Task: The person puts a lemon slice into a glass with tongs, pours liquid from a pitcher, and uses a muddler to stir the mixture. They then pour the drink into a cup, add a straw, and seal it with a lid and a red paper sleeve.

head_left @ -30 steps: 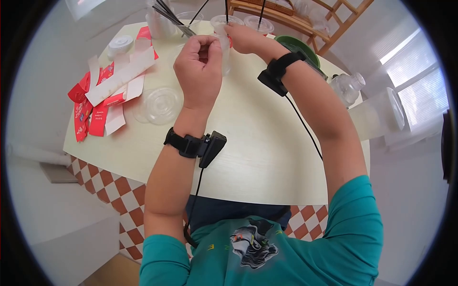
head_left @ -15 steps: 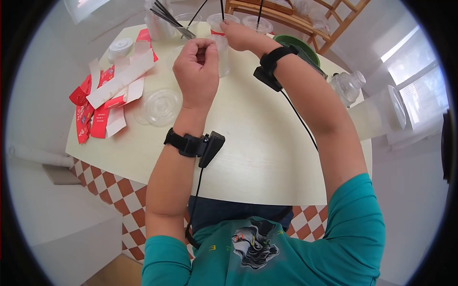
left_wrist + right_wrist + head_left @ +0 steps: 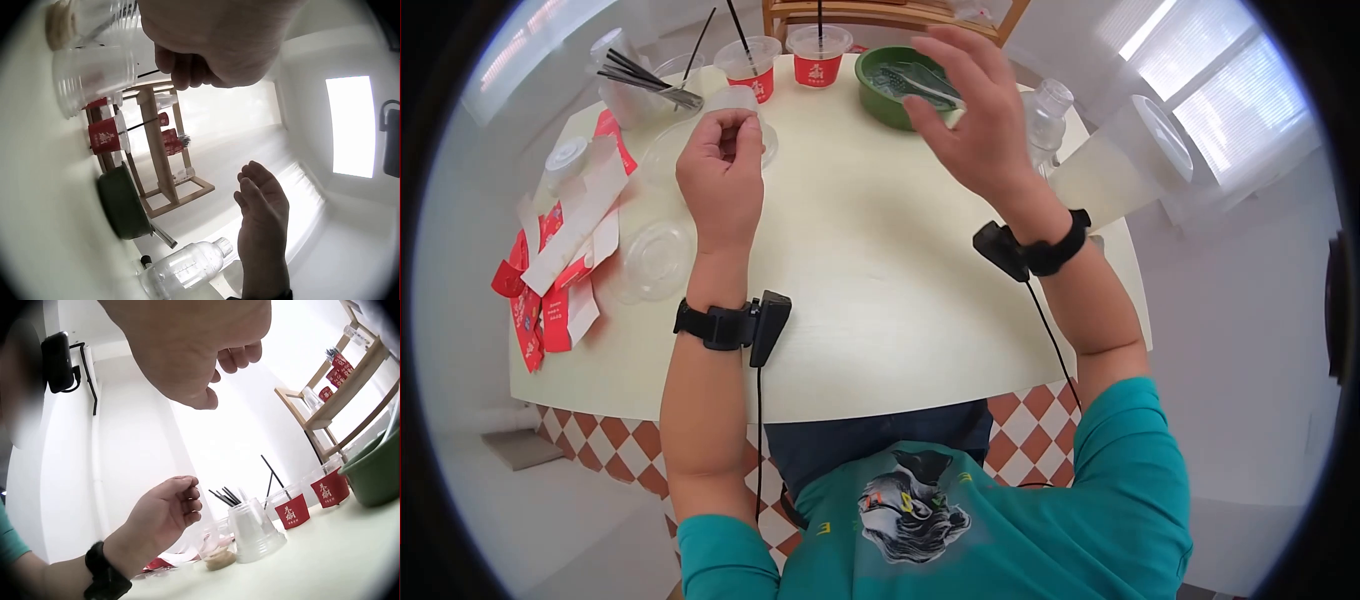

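Observation:
My left hand (image 3: 720,185) is raised over the left side of the table, fingers curled in and thumb against the index finger. From the right wrist view, nothing shows inside this left hand (image 3: 165,515). Just beyond it stands an upside-down clear plastic cup (image 3: 253,531), partly hidden by the hand in the head view. My right hand (image 3: 980,125) is lifted with spread, bent fingers and holds nothing. It overlaps a green basin (image 3: 878,108) and a clear bottle (image 3: 1043,125) in the head view. Two red-sleeved cups (image 3: 745,75) with black straws stand at the back.
At the left lie torn red and white cardboard pieces (image 3: 580,215) and clear lids (image 3: 655,262). Black straws (image 3: 645,80) lean in a clear cup near a stack of cups (image 3: 615,95). A large translucent container (image 3: 1120,165) stands at right. Behind the table is a wooden shelf (image 3: 159,150).
My right hand has left the red-sleeved cups, drawn back to the right and spread its fingers. The left hand keeps its curled shape. The head view has swung right.

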Demonstrator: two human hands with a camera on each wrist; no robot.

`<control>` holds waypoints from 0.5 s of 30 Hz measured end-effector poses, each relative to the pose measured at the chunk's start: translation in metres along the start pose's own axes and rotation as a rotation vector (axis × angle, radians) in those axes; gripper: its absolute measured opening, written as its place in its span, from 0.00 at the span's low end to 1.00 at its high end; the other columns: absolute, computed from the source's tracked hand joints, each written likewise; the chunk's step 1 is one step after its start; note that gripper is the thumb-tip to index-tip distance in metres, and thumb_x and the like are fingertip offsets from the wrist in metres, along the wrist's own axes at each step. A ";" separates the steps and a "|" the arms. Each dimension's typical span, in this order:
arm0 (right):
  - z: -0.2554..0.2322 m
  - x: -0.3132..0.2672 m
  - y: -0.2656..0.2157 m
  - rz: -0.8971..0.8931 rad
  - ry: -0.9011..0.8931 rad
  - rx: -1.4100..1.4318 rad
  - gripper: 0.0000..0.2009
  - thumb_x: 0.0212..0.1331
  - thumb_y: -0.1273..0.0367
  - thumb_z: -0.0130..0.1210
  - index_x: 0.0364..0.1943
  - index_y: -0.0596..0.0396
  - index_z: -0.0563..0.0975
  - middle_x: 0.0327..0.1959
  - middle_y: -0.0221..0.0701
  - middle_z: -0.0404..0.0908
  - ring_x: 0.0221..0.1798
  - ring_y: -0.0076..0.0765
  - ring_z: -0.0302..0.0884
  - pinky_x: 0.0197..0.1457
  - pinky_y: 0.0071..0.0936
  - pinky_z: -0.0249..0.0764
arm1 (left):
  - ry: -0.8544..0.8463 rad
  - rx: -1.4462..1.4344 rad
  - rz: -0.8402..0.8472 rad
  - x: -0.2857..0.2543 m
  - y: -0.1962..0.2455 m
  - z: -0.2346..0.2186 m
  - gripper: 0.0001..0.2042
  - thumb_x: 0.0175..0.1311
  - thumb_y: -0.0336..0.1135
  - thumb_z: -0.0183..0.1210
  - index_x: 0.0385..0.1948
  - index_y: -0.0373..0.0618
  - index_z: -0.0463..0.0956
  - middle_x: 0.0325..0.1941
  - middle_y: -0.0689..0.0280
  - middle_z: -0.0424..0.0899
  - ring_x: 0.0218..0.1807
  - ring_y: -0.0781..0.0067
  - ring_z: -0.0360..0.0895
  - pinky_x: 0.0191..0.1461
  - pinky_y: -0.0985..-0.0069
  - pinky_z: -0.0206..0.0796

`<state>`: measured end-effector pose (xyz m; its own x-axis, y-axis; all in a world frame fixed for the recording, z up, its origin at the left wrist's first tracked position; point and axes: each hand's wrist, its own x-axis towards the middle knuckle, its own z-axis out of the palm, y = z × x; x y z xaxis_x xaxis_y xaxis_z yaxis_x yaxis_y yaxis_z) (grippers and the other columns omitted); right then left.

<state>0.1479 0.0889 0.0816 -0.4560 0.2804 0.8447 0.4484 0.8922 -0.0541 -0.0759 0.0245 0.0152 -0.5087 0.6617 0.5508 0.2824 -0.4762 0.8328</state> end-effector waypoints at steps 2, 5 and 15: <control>-0.037 -0.016 0.005 0.045 0.113 -0.137 0.29 0.43 0.70 0.67 0.54 0.55 0.71 0.56 0.42 0.69 0.59 0.51 0.64 0.61 0.42 0.64 | -0.035 -0.017 -0.010 -0.002 0.000 0.002 0.05 0.62 0.29 0.57 0.33 0.37 0.77 0.28 0.71 0.79 0.29 0.86 0.73 0.35 0.85 0.67; -0.068 -0.045 0.027 0.218 0.119 -0.249 0.42 0.41 0.65 0.71 0.63 0.56 0.61 0.62 0.44 0.61 0.65 0.50 0.57 0.65 0.42 0.60 | -0.106 -0.039 -0.032 -0.007 -0.001 0.008 0.04 0.62 0.29 0.57 0.33 0.37 0.77 0.27 0.71 0.79 0.29 0.86 0.73 0.34 0.86 0.66; -0.049 -0.081 0.101 0.820 -0.100 0.096 0.61 0.30 0.59 0.76 0.70 0.50 0.43 0.66 0.49 0.59 0.68 0.53 0.58 0.70 0.39 0.59 | -0.472 0.083 -0.136 -0.019 0.002 0.017 0.07 0.60 0.30 0.60 0.37 0.37 0.77 0.30 0.70 0.79 0.32 0.83 0.75 0.39 0.83 0.68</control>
<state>0.2676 0.1389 0.0332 -0.0817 0.8808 0.4665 0.6026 0.4164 -0.6808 -0.0521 0.0213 0.0074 -0.1267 0.9139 0.3858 0.3124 -0.3323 0.8899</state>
